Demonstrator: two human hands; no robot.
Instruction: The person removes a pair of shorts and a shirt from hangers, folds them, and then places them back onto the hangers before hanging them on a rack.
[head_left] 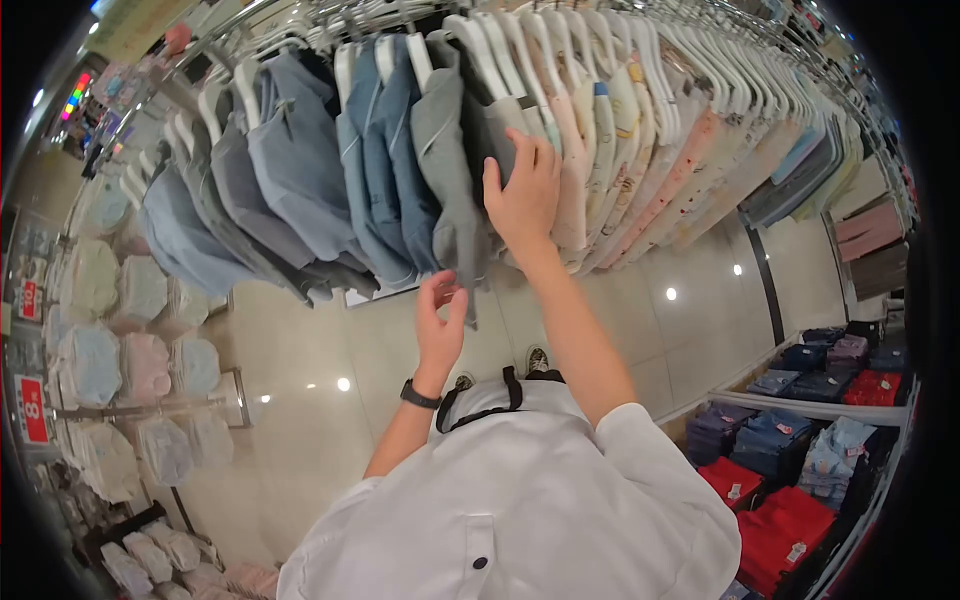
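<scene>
A rack of clothes on white hangers runs across the head view. My right hand (525,195) is raised in front of a dark grey garment (496,125), thumb and fingers apart. Just left of it hangs a lighter grey garment (445,140) with a long lower end. My left hand (440,318), with a dark watch (420,395) on its wrist, is at the bottom of that garment, fingers slightly bent and thumb apart. Blue garments (395,165) hang left of the grey ones. Pale printed garments (625,150) hang to the right of my right hand.
The metal rail (240,25) carries the hangers. On the left, small packaged items (95,365) hang on a stand beside red price signs (32,408). Shelves at lower right hold folded jeans (772,440) and red clothes (785,530). Shiny tiled floor (300,430) lies below.
</scene>
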